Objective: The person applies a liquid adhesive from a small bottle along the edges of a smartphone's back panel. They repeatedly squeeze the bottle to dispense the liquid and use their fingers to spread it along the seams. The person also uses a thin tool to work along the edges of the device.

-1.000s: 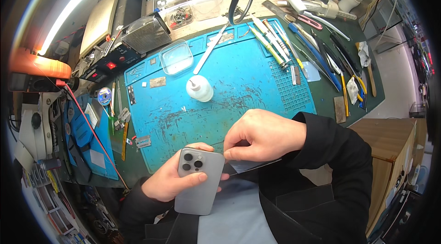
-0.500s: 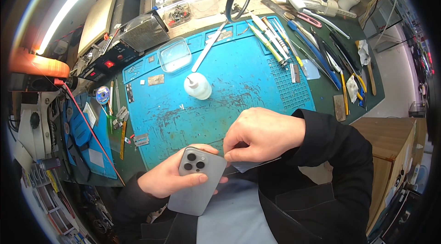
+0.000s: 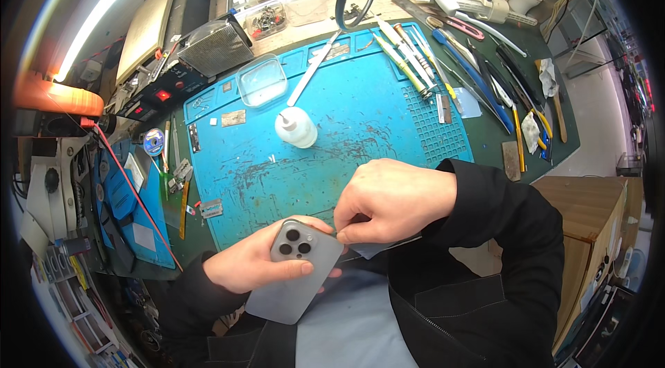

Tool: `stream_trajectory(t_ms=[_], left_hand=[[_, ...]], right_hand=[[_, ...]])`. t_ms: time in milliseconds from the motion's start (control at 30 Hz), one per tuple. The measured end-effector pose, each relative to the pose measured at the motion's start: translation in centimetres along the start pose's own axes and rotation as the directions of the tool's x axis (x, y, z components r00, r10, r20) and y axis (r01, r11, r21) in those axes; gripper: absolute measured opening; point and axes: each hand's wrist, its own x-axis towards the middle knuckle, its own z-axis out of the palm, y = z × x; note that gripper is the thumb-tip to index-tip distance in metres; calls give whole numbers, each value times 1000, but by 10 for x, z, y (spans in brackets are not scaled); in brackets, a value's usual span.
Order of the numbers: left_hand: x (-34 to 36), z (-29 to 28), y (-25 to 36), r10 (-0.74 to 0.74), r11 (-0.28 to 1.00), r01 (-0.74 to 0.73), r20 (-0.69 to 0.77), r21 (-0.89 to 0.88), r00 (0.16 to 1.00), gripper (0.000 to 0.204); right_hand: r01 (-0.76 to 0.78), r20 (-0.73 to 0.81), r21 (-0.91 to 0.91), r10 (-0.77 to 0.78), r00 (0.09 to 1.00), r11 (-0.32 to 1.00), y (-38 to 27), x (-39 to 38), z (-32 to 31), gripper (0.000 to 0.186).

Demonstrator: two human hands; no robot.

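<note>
A grey smartphone (image 3: 285, 299), back side up with its camera cluster at the far end, is held in my left hand (image 3: 251, 261). The thumb lies across the back and the other fingers wrap beneath it. My right hand (image 3: 395, 202) is closed, its thumb and fingertips pinched together at the phone's right edge. What sits in that pinch is hidden or too small to make out. Both hands are over the near edge of a blue repair mat (image 3: 332, 160). A white squeeze bottle (image 3: 296, 128) stands on the mat beyond them.
A clear plastic tray (image 3: 262, 82) and a metal spatula (image 3: 313, 69) lie toward the mat's far side. Screwdrivers (image 3: 405, 56), tweezers and pliers crowd the right. At the left are a black equipment box (image 3: 156, 94), a solder spool (image 3: 154, 141) and a red cable (image 3: 135, 191).
Both hands keep the same hold. The phone has turned slightly, its near end shifting a little to the left; the whole view has moved slightly.
</note>
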Motion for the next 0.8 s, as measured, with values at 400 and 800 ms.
stream_trajectory(t_ms=[400, 800], left_hand=[[4, -2, 9, -52, 997, 50, 29, 54, 998, 54], [-16, -11, -2, 12, 977, -8, 19, -213, 1000, 64]], right_hand=[[21, -10, -13, -22, 1000, 1000, 2, 1, 1, 20], [-40, -402, -43, 19, 916, 998, -9, -5, -47, 30]])
